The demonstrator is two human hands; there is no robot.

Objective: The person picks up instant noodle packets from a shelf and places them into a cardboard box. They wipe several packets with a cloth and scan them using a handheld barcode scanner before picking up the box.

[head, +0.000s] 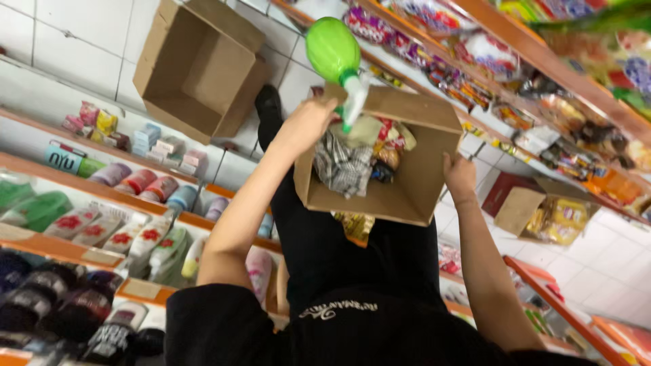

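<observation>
While both hands' grip clamps it, brown cardboard box point(407, 169) brims with packets

Even, bright light fills the aisle around me, flat and white off the tiled floor point(610, 264), with only soft shadows. My view tilts hard, so the shelves point(102, 176) run diagonally. The green bottle point(333, 47) smears with motion blur, and packets point(597, 27) at the far right edge dissolve into streaks. My dark clothing point(352, 271) reads near black, detail lost. The box point(407, 169) interior sits in mild shade.
</observation>
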